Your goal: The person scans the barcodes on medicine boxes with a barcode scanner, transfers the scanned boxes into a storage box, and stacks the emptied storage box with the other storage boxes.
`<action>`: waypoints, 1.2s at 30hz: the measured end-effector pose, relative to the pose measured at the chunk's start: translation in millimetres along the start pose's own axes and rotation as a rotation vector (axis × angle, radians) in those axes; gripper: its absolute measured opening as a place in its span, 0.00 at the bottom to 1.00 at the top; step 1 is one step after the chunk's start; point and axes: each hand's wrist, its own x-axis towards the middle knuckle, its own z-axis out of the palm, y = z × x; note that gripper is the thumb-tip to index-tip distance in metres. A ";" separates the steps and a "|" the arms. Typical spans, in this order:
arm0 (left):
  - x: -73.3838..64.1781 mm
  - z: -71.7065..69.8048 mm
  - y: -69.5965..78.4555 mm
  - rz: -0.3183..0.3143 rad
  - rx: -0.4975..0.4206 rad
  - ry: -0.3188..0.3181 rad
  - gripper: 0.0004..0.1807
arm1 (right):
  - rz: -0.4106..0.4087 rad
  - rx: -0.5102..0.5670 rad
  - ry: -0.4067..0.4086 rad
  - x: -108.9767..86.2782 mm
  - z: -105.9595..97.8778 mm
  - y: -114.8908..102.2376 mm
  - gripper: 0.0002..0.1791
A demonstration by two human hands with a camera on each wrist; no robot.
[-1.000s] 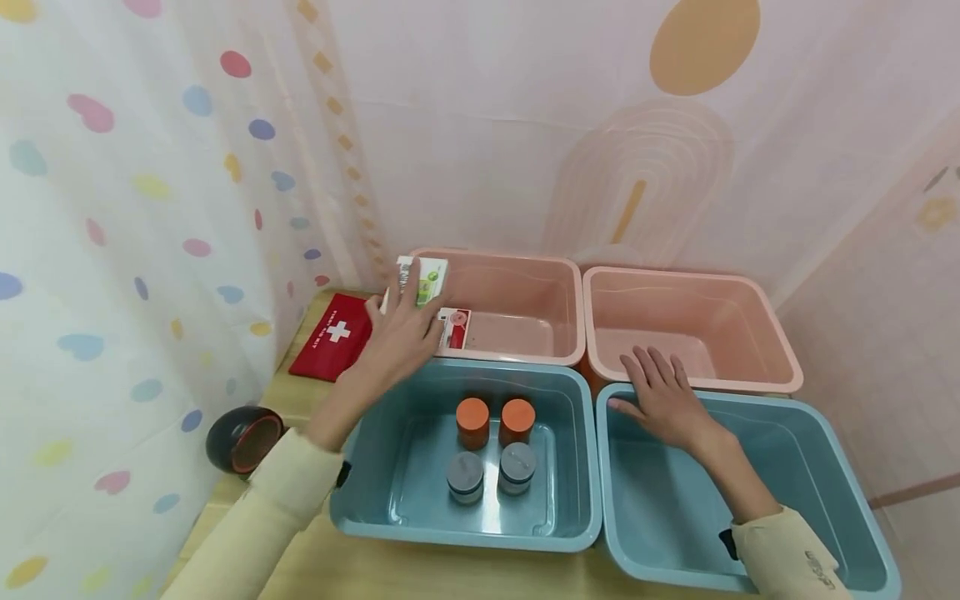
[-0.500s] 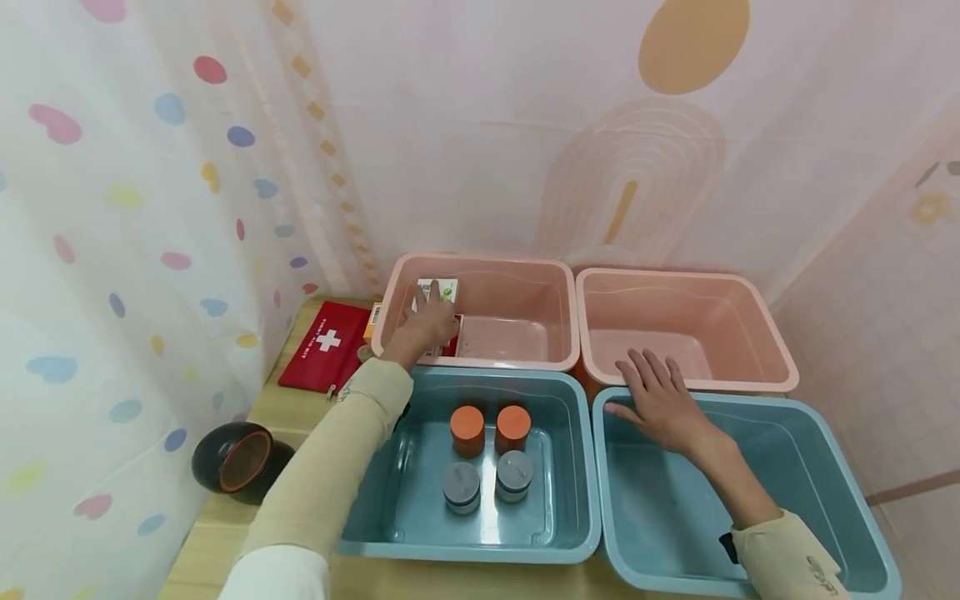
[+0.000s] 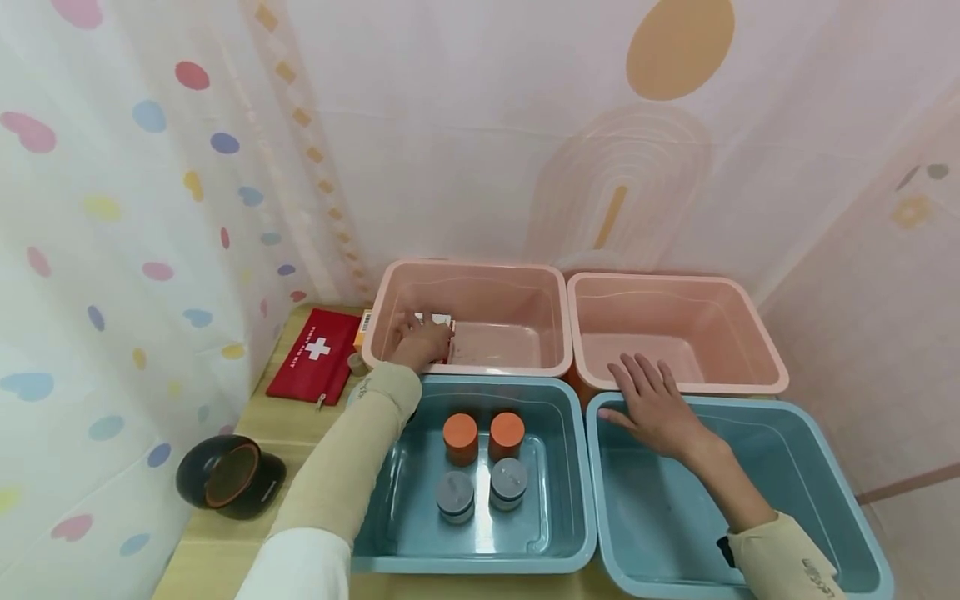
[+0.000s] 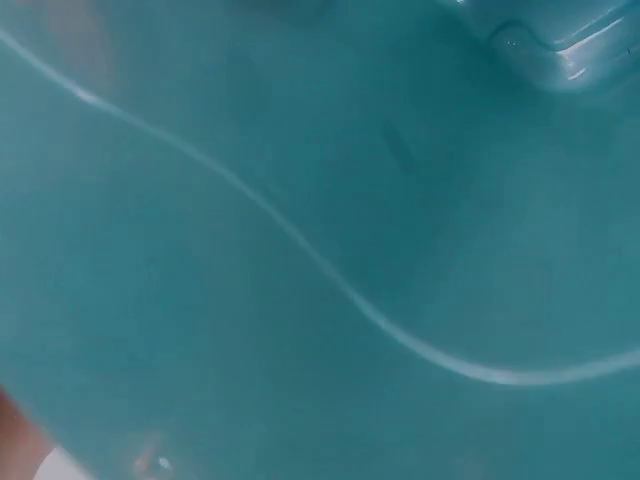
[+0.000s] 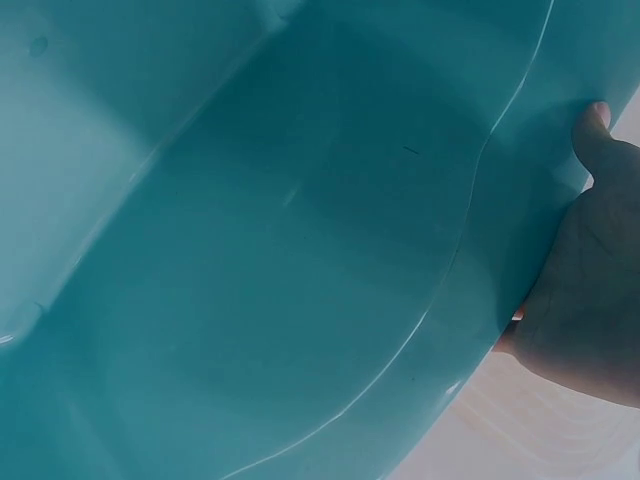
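My left hand [image 3: 423,342] reaches down inside the left pink bin [image 3: 558,321], fingers bent over a small white and green box [image 3: 444,319] that it grips from above. Part of a red and white box [image 3: 450,348] shows beside that hand, the rest covered by it. My right hand [image 3: 660,412] rests on the back rim of the right blue bin [image 3: 840,467], its fingers extended toward the right pink bin [image 3: 675,333]. In the right wrist view the thumb [image 5: 595,140] lies on the blue bin's inner side. The left wrist view is filled by a blue bin wall [image 4: 250,300].
The left blue bin [image 3: 588,500] holds orange-lidded jars [image 3: 461,437] and grey-lidded jars [image 3: 455,496]. A red first aid kit pouch [image 3: 315,354], an orange box [image 3: 363,327] and a black bowl-like object [image 3: 228,475] are on the wooden table [image 3: 202,550] at left. A curtain [image 3: 450,167] hangs behind.
My left hand has carried the white and green box from the pink bin's left rim down inside it. The right hand stays on the rim. The head view has shifted slightly.
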 end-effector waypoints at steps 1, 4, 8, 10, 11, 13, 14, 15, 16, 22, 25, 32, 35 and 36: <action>-1.7 -2.4 0.3 0.024 0.021 0.009 0.27 | 0.006 0.002 -0.001 0.6 -1.2 -1.4 0.46; 3.7 -4.9 -5.4 0.166 0.128 0.111 0.25 | 0.026 -0.003 -0.009 3.2 -5.0 -6.4 0.43; -32.3 -22.4 9.9 0.431 0.115 0.230 0.19 | 0.036 -0.010 -0.012 5.0 -5.0 -6.4 0.42; -70.0 -31.4 25.4 0.594 0.074 0.258 0.14 | 0.026 -0.006 -0.003 4.8 -3.2 -4.6 0.43; -90.7 -34.2 33.6 0.666 0.063 0.269 0.11 | 0.024 -0.002 0.000 4.6 -2.3 -3.3 0.43; -118.2 -26.6 39.9 0.804 0.116 0.361 0.09 | 0.022 0.006 0.002 4.2 -0.9 -0.9 0.43; -130.1 -22.3 42.3 0.849 0.155 0.409 0.08 | 0.023 0.009 0.002 4.2 -0.9 -0.1 0.43; -139.7 -17.5 43.6 0.878 0.199 0.458 0.08 | 0.023 0.010 0.001 4.6 -0.8 1.3 0.43; -147.5 -12.1 43.8 0.886 0.239 0.501 0.09 | 0.024 0.006 0.000 5.2 -0.5 2.6 0.43; -161.6 11.0 35.6 0.730 0.173 0.378 0.18 | 0.029 -0.016 -0.023 10.4 -1.9 8.4 0.43; -134.8 41.4 16.4 0.663 0.122 0.279 0.24 | 0.036 -0.015 -0.029 12.2 -3.8 6.5 0.43; -87.9 100.7 -20.1 0.585 0.031 0.193 0.41 | 0.029 0.027 -0.008 13.4 -5.4 3.9 0.42; -86.9 105.0 -18.6 0.530 -0.014 0.183 0.44 | 0.027 0.022 -0.004 15.1 -6.2 5.6 0.43; -88.3 103.9 -16.0 0.510 -0.037 0.183 0.44 | 0.028 0.022 -0.006 15.8 -6.0 6.4 0.43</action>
